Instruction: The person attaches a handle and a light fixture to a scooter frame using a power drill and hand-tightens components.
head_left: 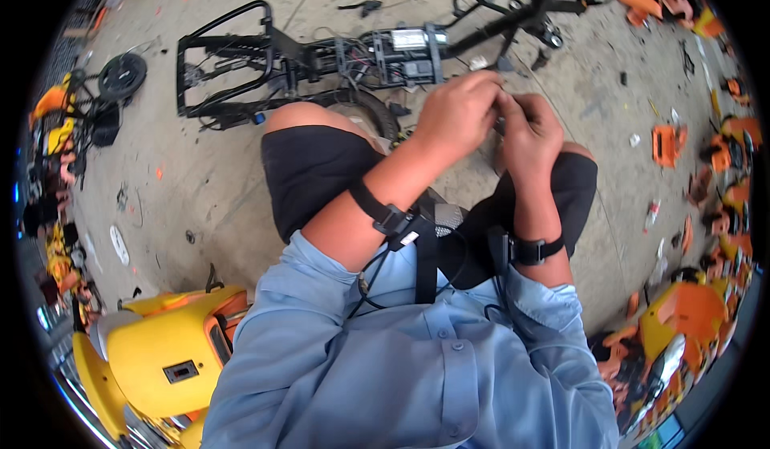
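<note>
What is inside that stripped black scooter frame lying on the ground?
The black scooter frame holds a grey box amid tangled wires. The left hand and right hand meet before it, covering part of the frame and whatever small thing they pinch.

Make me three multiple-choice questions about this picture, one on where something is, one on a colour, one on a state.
1. Where does the stripped black frame lie?
A. on the concrete floor ahead of the knees
B. on a bench
C. on the person's lap

2. What colour is the body panel at lower left?
A. green
B. yellow
C. white

3. How are the left hand and right hand?
A. apart
B. together, fingers closed on something small
C. resting on the knees

Answers: 1 A, it rests on the floor beyond the knees. 2 B, it is plainly yellow. 3 B, the hands meet, fingers pinched.
</note>
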`<state>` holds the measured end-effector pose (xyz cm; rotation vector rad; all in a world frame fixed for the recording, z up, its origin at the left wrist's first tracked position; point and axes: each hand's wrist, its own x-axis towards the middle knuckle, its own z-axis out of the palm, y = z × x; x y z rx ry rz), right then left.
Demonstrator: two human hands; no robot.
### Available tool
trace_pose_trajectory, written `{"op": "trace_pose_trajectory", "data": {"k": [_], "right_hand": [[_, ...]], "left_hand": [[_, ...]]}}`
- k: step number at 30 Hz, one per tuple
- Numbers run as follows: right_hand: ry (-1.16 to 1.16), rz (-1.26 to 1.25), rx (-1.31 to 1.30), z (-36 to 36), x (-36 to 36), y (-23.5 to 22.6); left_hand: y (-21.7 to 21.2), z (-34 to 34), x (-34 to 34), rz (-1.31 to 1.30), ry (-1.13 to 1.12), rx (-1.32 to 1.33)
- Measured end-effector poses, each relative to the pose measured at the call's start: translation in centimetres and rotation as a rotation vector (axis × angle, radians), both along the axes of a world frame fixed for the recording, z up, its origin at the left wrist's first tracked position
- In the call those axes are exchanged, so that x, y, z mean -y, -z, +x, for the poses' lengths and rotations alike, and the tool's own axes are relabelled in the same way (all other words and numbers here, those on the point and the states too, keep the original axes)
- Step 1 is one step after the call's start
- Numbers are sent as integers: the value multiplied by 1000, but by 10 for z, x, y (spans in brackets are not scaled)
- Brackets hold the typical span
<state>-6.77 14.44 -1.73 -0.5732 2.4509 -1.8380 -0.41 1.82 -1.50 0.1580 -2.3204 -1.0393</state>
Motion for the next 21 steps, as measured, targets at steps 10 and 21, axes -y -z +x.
{"op": "trace_pose_trajectory", "data": {"k": [10, 21], "right_hand": [[41, 175, -131, 7, -6, -6], [5, 353, -195, 8, -11, -23]], "left_hand": [[4, 1, -5, 79, 67, 79], [7, 4, -7, 235, 118, 53]]}}
